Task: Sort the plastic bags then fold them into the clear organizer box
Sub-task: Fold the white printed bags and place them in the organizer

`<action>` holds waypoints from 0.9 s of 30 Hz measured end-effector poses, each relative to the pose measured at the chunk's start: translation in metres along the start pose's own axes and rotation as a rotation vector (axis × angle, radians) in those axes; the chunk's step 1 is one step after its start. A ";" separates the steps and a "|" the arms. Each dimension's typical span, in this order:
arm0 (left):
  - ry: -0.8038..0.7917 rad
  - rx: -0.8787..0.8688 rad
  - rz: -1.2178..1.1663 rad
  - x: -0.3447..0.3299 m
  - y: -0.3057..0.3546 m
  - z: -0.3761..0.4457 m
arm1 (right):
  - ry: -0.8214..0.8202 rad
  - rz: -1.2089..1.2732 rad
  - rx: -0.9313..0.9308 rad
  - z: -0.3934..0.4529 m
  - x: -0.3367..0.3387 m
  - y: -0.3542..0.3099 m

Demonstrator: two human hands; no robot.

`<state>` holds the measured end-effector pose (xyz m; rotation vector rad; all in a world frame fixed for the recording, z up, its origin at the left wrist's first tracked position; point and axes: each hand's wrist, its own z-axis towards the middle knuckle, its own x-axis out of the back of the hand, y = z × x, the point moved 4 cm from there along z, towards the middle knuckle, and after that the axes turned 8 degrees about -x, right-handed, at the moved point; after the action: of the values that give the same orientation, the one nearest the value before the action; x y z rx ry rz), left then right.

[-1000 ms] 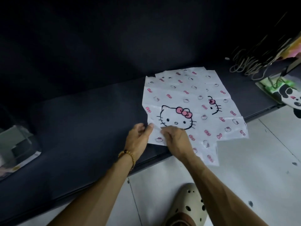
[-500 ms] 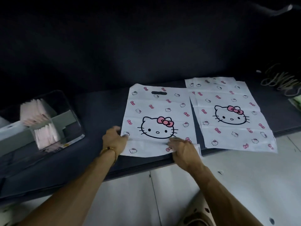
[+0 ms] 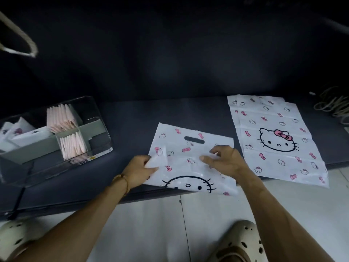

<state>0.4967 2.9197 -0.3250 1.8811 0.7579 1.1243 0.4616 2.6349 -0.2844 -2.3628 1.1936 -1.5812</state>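
the cat-print bag point(image 3: 190, 154) lies on the dark sofa seat point(image 3: 132, 120), its near edge folded up over itself. the left hand point(image 3: 138, 170) pinches the folded left corner; the right hand point(image 3: 224, 160) grips the right one. right of the bag lies a stack of flat bags point(image 3: 273, 140). left of it stands the clear organizer box point(image 3: 98, 118) with folded bags point(image 3: 62, 118) inside.

The dark bench point(image 3: 132, 129) carries a clear organizer box point(image 3: 102, 129), two printed bags point(image 3: 190, 152) (cat faces), cords point(image 3: 332, 104).
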 end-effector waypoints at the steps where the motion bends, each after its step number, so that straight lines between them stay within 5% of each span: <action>1: 0.018 0.063 -0.054 0.002 -0.008 0.003 | 0.035 -0.009 -0.037 0.002 0.005 0.006; 8: 0.104 0.195 -0.159 0.006 -0.020 0.026 | -0.002 0.394 -0.302 0.014 -0.005 0.044; 14: 0.216 0.239 -0.247 0.009 -0.011 0.044 | 0.190 0.178 -0.314 0.021 -0.024 0.046; 27: 0.295 0.129 0.567 0.008 -0.004 0.049 | 0.305 0.101 -0.358 0.040 -0.021 0.057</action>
<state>0.5438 2.9125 -0.3390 2.1341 0.4636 1.7701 0.4583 2.5944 -0.3447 -2.2551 1.7612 -1.8798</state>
